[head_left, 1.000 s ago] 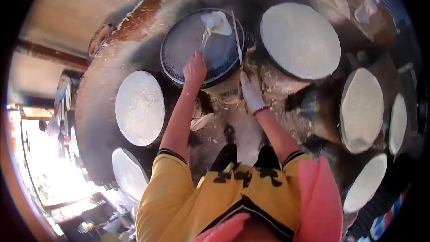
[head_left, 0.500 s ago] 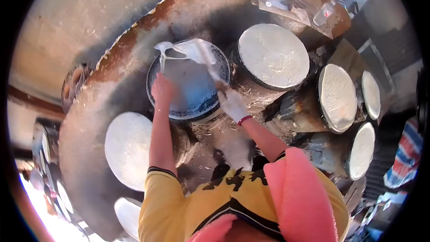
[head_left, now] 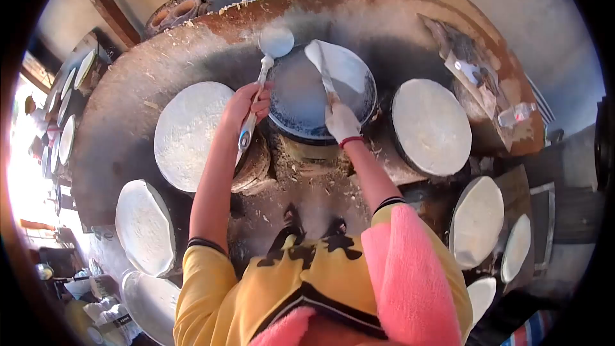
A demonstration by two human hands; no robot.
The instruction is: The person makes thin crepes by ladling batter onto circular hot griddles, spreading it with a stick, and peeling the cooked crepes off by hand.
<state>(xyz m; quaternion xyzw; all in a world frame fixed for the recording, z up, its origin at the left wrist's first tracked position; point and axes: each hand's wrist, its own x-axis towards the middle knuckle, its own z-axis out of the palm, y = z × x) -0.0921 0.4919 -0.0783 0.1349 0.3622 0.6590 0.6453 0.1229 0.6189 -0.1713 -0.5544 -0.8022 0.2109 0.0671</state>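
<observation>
My bare left hand is wrapped round the handle of a ladle, whose pale-coated bowl is over the far left rim of a round dark griddle. In my gloved right hand is a flat wooden spreader, its far end in white batter. The batter covers the far right part of the griddle; the rest of the surface is dark, with whitish specks. Both hands are at the near side of the griddle.
White rounds fill the griddles on either side, one at left and one at right; several more curve toward me. Behind runs a clay ledge. A plastic bottle lies at far right.
The view has turned. The ladle, which was pouring batter at the far edge, is now lifted clear with no stream. The spreader and batter patch have moved to the right side of the griddle.
</observation>
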